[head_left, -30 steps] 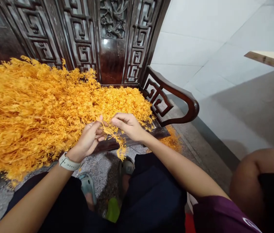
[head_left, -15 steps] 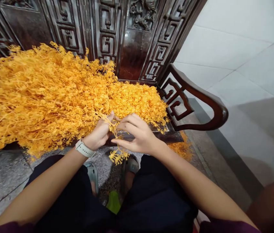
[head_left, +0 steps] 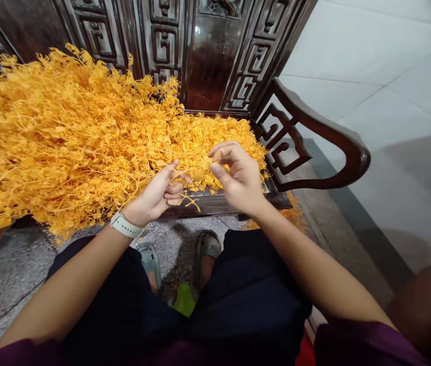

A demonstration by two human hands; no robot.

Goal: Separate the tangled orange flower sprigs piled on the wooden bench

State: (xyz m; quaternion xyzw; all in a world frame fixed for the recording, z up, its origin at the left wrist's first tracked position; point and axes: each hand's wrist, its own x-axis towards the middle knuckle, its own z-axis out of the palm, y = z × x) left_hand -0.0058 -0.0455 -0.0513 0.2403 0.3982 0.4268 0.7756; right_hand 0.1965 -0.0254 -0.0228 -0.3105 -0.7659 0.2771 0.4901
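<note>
- Yellow sprig (head_left: 190,201), frame centre: pinched in left hand (head_left: 157,194).
- Right hand (head_left: 240,175), right of centre: curled pinch-like; cannot tell if holding anything.
- Sprig likely light, springy, fragile; grip its stem.

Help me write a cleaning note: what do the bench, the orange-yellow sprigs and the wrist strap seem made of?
Bench: probably dark wood, varnished glossy; carved fretwork and bright reflections suggest it.
Sprigs: matte, either dyed plant or plastic; thin branching stems leave it open.
Wrist strap: pale, matte, perhaps silicone; smooth surface with punched holes.
</note>
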